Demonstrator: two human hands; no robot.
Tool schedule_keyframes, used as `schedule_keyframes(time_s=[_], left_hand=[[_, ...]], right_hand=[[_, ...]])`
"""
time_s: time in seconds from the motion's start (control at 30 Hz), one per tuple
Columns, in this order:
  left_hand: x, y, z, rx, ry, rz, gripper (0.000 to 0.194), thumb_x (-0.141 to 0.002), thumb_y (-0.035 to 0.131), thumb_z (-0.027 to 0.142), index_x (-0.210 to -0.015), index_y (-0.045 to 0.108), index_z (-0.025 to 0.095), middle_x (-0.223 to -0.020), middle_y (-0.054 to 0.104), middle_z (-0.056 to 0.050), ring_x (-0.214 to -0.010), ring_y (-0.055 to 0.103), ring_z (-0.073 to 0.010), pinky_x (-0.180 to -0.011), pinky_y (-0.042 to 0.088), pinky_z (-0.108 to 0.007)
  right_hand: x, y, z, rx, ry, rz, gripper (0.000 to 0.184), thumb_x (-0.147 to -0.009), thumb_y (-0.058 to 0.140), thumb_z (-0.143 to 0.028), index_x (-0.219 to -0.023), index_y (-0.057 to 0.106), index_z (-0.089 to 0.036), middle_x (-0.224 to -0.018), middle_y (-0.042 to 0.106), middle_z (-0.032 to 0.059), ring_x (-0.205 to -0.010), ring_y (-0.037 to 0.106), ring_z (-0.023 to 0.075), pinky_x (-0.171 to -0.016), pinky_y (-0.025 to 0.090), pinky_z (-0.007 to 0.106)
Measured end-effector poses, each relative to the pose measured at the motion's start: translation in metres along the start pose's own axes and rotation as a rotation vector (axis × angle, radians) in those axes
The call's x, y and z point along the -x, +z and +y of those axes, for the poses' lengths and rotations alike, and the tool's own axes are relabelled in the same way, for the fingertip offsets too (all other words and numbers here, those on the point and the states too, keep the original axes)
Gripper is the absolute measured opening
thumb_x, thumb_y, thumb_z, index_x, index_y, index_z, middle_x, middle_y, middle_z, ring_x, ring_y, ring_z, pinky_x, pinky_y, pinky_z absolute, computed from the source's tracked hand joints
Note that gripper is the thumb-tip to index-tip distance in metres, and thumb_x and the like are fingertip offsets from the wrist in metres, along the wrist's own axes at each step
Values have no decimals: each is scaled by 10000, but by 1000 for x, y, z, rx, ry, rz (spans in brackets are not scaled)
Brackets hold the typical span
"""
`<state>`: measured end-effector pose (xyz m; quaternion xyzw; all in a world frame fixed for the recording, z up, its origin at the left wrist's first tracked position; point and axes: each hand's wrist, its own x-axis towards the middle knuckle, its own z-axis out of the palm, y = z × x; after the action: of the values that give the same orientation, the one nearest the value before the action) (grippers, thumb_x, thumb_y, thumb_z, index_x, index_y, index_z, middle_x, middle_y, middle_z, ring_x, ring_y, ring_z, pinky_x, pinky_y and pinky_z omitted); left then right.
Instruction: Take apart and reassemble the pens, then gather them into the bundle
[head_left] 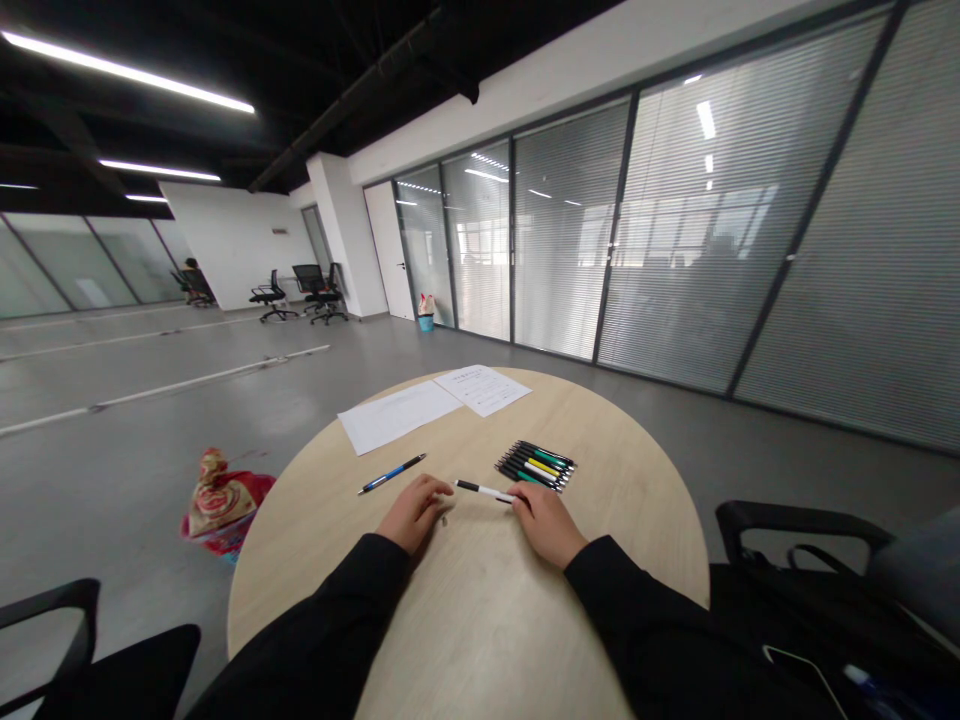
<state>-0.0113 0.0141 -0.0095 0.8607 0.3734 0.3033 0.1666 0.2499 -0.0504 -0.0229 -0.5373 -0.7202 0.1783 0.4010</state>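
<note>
A white pen with a black grip (486, 490) is held between the thumb and fingers of my right hand (551, 522), its tip pointing left. My left hand (412, 512) lies just beyond that tip with its fingers curled together; whatever they may hold is hidden. Beside the left thumb, a tiny dark piece (444, 520) sits on the table, too small to name. A blue and black pen (391, 474) lies slanted past my left hand. Behind my right hand is a row of several pens (536, 464), mostly black, with green, yellow and white among them.
Two sheets of paper (401, 415) lie at the far side of the round wooden table (300, 540). A bagged bin (221, 505) stands on the floor at left. Black chairs flank the table, the right one (802, 520) with a phone-like object on or near it.
</note>
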Motion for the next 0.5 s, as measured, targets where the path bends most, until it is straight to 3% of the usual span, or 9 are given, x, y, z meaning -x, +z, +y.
schedule_keyframes(time_s=[0.2, 0.5], left_hand=[[-1, 0, -6, -73, 28, -146, 239, -889, 485, 210, -990, 701, 201, -978, 598, -91, -922, 580, -225, -858, 473, -362], [1, -4, -3, -187, 33, -148, 232, -905, 490, 275, -907, 705, 187, -965, 617, -100, -897, 572, -226, -833, 459, -360]], right_hand=[[0, -1, 0, -9, 3, 9, 214, -903, 471, -160, -956, 676, -186, -913, 688, 59, -882, 610, 190, -806, 427, 274], [0, -1, -1, -20, 13, -1, 213, -907, 474, -168, -954, 681, -185, -908, 689, 56, -868, 608, 186, -798, 430, 271]])
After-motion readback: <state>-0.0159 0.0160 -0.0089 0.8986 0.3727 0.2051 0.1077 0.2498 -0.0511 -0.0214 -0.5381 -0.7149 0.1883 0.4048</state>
